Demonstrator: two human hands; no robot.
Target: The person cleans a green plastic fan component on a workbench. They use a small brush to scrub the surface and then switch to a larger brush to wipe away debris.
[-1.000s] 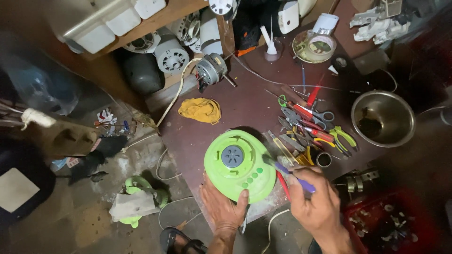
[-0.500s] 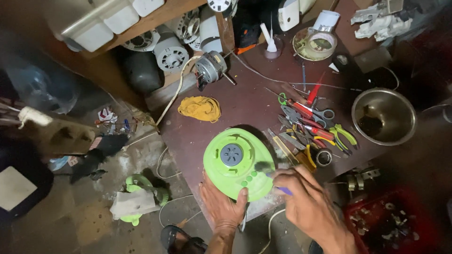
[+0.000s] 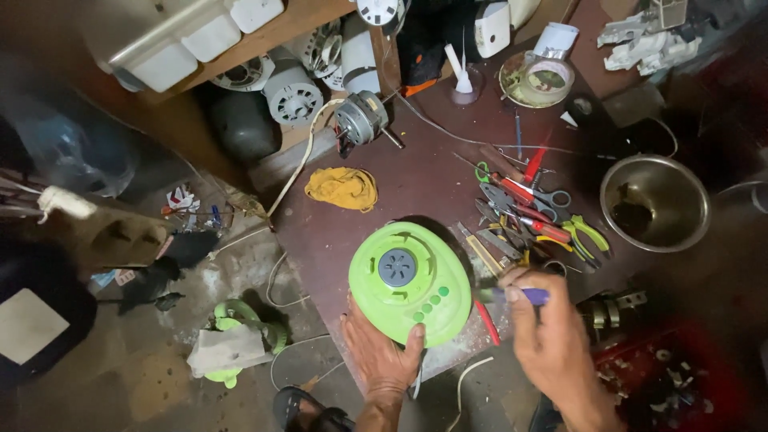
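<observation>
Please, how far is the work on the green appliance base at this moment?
Done: the green appliance base stands on the workbench, pliers and screwdrivers laid out beside it. In hand: the left hand steadies the base; the right hand holds a purple-handled tool near its edge. Left: the housing looks closed, not yet opened.

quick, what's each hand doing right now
Left hand: open, fingers and thumb braced against the near edge of the green base.
Right hand: closed around a purple-handled tool.
</observation>
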